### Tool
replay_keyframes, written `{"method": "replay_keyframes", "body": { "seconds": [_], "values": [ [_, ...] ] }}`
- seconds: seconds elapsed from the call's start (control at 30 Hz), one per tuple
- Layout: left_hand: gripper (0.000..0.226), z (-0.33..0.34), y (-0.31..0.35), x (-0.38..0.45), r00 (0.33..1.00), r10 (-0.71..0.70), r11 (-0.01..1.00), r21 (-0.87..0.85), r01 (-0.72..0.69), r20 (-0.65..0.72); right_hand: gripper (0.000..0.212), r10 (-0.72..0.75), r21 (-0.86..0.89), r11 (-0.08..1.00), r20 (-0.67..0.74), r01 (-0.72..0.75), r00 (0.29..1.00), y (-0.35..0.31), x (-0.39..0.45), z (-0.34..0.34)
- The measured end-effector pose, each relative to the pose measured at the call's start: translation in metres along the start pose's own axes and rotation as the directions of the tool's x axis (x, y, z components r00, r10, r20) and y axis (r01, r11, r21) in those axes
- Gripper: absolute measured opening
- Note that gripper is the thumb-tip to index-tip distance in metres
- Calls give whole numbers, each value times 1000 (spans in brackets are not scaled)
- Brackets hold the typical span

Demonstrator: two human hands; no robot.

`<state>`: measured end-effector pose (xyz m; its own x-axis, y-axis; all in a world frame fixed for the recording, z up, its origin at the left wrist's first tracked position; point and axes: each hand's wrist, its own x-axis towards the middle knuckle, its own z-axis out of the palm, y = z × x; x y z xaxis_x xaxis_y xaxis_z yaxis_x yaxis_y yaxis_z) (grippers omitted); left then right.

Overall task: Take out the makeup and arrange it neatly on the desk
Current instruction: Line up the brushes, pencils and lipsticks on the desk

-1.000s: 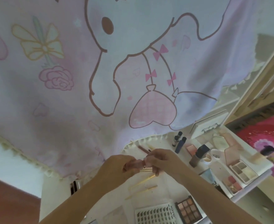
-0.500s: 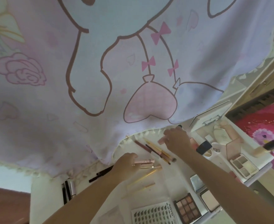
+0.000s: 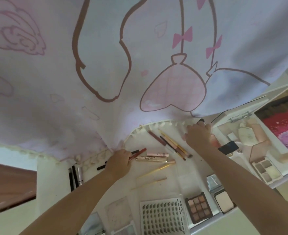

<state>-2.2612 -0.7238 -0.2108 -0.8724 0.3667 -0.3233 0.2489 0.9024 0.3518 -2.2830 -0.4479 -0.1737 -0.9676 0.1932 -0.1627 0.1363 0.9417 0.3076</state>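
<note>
Since half a second earlier, left hand [image 3: 118,162] had pinched a red pencil [image 3: 138,152] at nine o'clock of the gold tubes [image 3: 154,157]. Right hand [image 3: 198,136] curled over a dark-capped item at one o'clock, grasp unclear; its forearm could sweep the slanted brushes [image 3: 171,144].

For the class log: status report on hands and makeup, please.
Left hand pinching red pencil. Right hand at desk's far edge, grip unclear. Pencils and tubes laid out. Curtain hangs close.
</note>
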Motion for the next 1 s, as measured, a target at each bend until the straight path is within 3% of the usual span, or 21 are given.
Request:
{"method": "replay_keyframes", "body": {
  "seconds": [0.13,0.23,0.43,0.5,0.6,0.77,0.9,1.0],
  "values": [
    [31,6,-9,-10,999,-27,999,39,28,-31,34,-20,-27,999,-52,18,998,0,-12,-3],
    [30,13,-21,-23,997,-59,995,77,63,-58,35,-48,52,997,-120,55,992,-8,-23,-11],
    [34,17,-43,-41,972,-180,982,36,187,-153,29,-362,220,895,-153,389,919,-71,-48,-20],
    [35,15,-51,-42,962,-226,971,47,236,-152,18,-446,227,847,-187,480,875,-97,-51,-21],
    [38,14,-62,-42,957,-280,946,149,289,-77,17,-548,253,801,-58,543,835,-133,-57,-18],
    [40,14,-69,-39,972,-235,942,243,233,-23,19,-606,265,756,-62,598,793,-166,-53,-14],
    [35,12,-73,-44,983,-170,975,134,178,-72,36,-636,301,730,-33,614,771,-181,-52,-2],
    [31,-3,-69,-54,985,-106,989,-121,90,-134,33,-679,367,680,-11,635,734,-177,-52,-16]
  ]
}}
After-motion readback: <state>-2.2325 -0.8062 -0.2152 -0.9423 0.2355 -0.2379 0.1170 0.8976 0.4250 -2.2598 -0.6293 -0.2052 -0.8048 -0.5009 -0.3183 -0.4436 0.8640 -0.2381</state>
